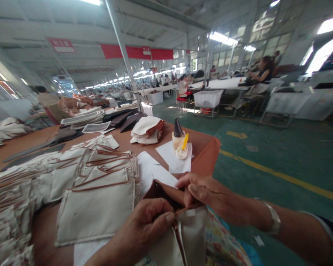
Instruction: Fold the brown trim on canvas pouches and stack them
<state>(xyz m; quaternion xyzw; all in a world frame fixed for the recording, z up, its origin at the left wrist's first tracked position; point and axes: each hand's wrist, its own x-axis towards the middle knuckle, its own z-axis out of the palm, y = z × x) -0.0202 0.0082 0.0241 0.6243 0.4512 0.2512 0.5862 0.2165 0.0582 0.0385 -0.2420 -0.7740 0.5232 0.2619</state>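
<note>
Both my hands grip the top edge of a cream fabric pouch (pixel 192 236) with brown lining, held over my lap at the table's front edge. My left hand (pixel 152 221) pinches the near edge between thumb and fingers, beside a brown strip running down the front. My right hand (pixel 208 194) has its thumb and fingers closed on the right side of the opening. The brown inside shows between my hands. A small pale tag lies at the rim near my right fingers. Left of my hands, a similar flat pouch (pixel 100 210) lies on the pile.
Rows of stacked cream pouches (pixel 61 162) cover the table's left. A glue-like bottle with black nozzle (pixel 178 128) and a small cup (pixel 181 152) with a yellow stick stand on white paper (pixel 166 149). Folded pieces (pixel 146 130) lie behind. Other people sit at far tables.
</note>
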